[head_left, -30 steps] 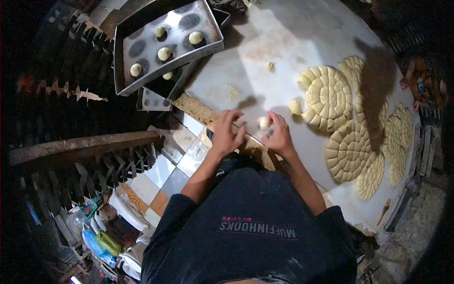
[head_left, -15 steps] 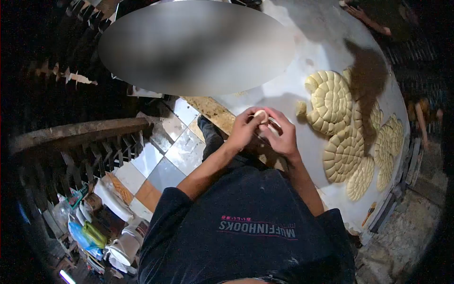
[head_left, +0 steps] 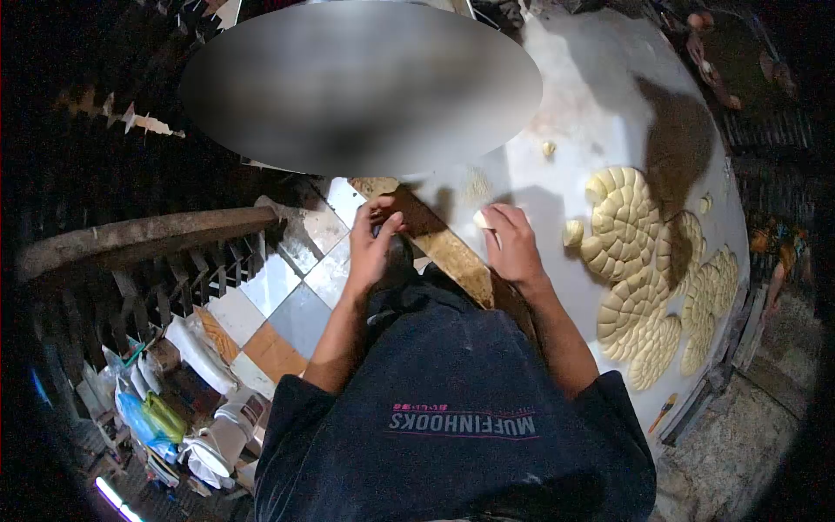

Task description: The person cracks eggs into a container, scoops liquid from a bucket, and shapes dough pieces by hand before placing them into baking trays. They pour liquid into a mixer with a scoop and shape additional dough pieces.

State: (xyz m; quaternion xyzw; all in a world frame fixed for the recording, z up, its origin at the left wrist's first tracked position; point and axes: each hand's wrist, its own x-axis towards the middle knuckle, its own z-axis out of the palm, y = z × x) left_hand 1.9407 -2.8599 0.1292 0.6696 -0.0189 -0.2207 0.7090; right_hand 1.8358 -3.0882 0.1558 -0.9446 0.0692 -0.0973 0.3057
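Observation:
My right hand (head_left: 513, 242) is over the near edge of the pale table (head_left: 574, 104), its fingertips pinching a small dough ball (head_left: 481, 219). My left hand (head_left: 374, 239) hangs in the air left of the table's edge, fingers apart and curled, holding nothing. A scatter of small seeds or crumbs (head_left: 477, 184) lies on the table just beyond the ball. To the right of my right hand sits a dough piece (head_left: 572, 233), beside a coiled sheet of scored dough (head_left: 622, 222). Farther off lies another small dough piece (head_left: 549, 149).
More scored dough rounds (head_left: 633, 315) lie at the right. A brush (head_left: 664, 412) rests near the table's right edge. A wooden beam (head_left: 148, 243) and bags and buckets (head_left: 213, 444) are at the left. Another person's arm (head_left: 711, 74) shows at upper right. A blurred oval hides the upper left.
Both hands came together around the dough ball, then parted. My left hand has let go and moved left; the ball stays in my right fingertips. The view has shifted.

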